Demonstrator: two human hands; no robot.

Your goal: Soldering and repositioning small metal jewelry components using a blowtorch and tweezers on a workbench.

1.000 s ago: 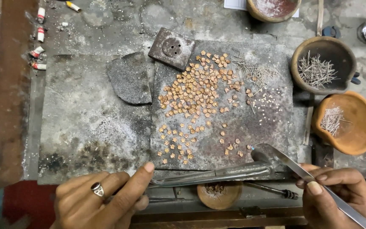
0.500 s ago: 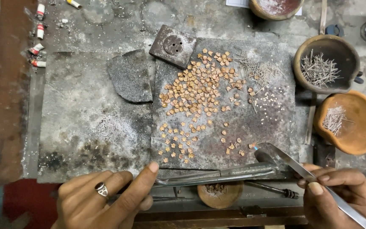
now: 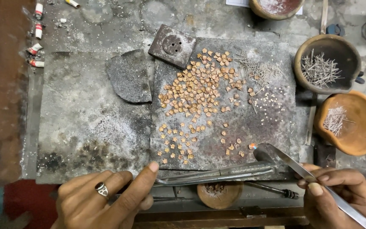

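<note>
Many small copper-coloured pieces point(image 3: 200, 91) lie scattered on a dark grey slab point(image 3: 272, 127). My right hand point(image 3: 339, 195), at the lower right, grips long metal tweezers point(image 3: 301, 171) whose tips reach a small piece point(image 3: 252, 146) at the slab's near right part. My left hand point(image 3: 106, 199), wearing a ring, rests at the lower left. Its forefinger touches the end of a bent metal tube point(image 3: 217, 174) lying along the slab's front edge.
A square block with holes point(image 3: 171, 46) and a curved stone shard point(image 3: 129, 76) lie on the slabs. Two clay bowls of thin wire bits point(image 3: 323, 68) point(image 3: 348, 123) stand at the right, another bowl point(image 3: 276, 6) at the top. Small tubes point(image 3: 37, 29) lie far left.
The tweezer tips have shifted slightly left, onto a small piece on the slab. My left hand has barely moved.
</note>
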